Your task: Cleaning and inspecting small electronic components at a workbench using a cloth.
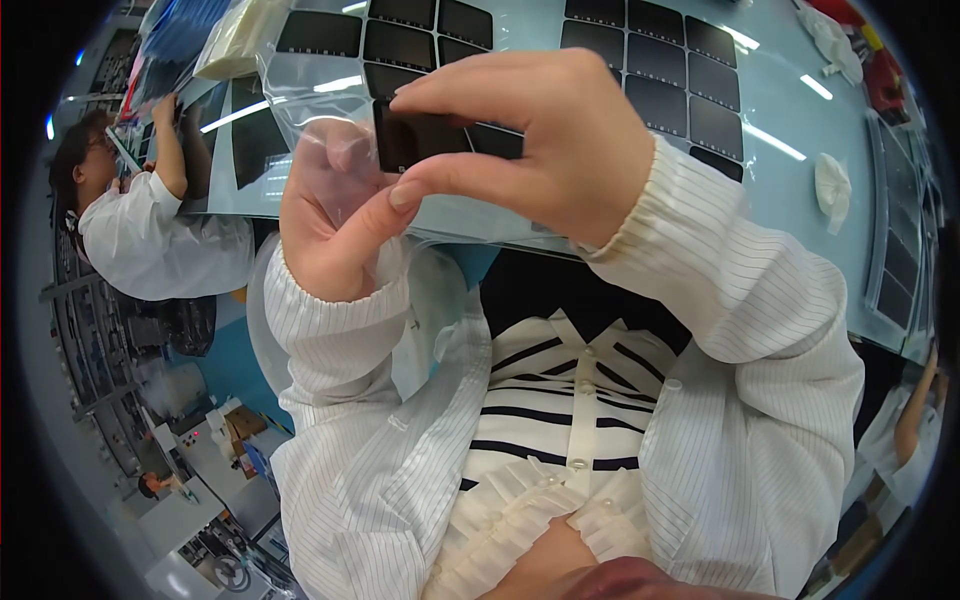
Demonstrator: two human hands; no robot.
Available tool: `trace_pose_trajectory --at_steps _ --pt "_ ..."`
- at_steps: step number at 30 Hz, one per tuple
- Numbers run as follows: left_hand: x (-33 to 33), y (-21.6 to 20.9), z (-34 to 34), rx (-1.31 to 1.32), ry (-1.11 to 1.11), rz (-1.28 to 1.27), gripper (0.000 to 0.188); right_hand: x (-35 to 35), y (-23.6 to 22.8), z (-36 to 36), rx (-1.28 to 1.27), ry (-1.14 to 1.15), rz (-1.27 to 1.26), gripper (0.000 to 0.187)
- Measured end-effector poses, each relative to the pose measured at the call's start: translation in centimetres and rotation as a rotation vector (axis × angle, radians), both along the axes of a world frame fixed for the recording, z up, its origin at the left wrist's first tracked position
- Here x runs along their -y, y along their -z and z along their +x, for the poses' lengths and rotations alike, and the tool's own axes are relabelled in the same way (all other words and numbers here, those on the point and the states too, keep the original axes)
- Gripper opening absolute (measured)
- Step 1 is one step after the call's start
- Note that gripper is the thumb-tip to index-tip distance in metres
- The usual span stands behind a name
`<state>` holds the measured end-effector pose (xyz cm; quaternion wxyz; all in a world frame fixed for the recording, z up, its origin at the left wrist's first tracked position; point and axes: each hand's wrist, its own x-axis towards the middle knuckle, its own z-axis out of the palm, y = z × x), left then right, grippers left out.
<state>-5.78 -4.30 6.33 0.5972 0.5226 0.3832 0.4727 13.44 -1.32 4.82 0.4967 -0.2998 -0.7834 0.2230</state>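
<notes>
My right hand (pixel 570 135) curves over a small dark glossy rectangular panel (pixel 408 138), gripping it between its thumb and fingers. A clear plastic bag (pixel 318 85) lies against the panel's left side. My left hand (pixel 335 220) is closed on this thin plastic, which covers some of its fingers, and its thumb reaches toward my right thumb. Whether the panel's left edge is inside the bag I cannot tell. Behind my hands, several similar dark panels (pixel 400 45) lie in rows on the pale blue table (pixel 530 30).
Another group of dark panels (pixel 655 65) lies to the right, with a crumpled white piece (pixel 832 192) beyond. Cream plastic bags (pixel 238 40) are piled at the far left. A co-worker (pixel 160 235) in white is at the left; another person (pixel 900 430) shows at the right edge.
</notes>
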Motion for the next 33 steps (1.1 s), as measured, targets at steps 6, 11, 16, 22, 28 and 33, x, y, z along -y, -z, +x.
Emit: trace_pose_trajectory --at_steps 6,11,16,22,28,33 --pt "-0.5 -0.4 0.7 0.04 0.002 0.003 0.038 0.3 -0.3 0.0 -0.04 0.127 0.196 0.02" --pt "-1.5 0.3 -0.7 0.021 0.049 0.079 0.038 -0.3 -1.1 -0.5 -0.053 0.248 0.232 0.009" --pt "-1.7 0.2 -1.8 -0.037 0.037 0.119 0.038 -0.9 -3.9 -0.4 -0.403 0.137 -0.278 0.003" --pt "-3.0 0.3 -5.5 -0.098 0.085 0.022 0.038 -7.1 -4.1 7.2 -0.554 0.484 -0.003 0.007" --pt "-5.9 5.9 -11.7 -0.075 -0.102 -0.045 0.088 0.1 -3.1 9.7 -0.211 0.451 -0.187 0.008" --pt "-8.5 6.4 -13.5 -0.09 -0.262 0.049 0.096 5.5 0.4 11.6 0.506 0.538 0.239 0.015"
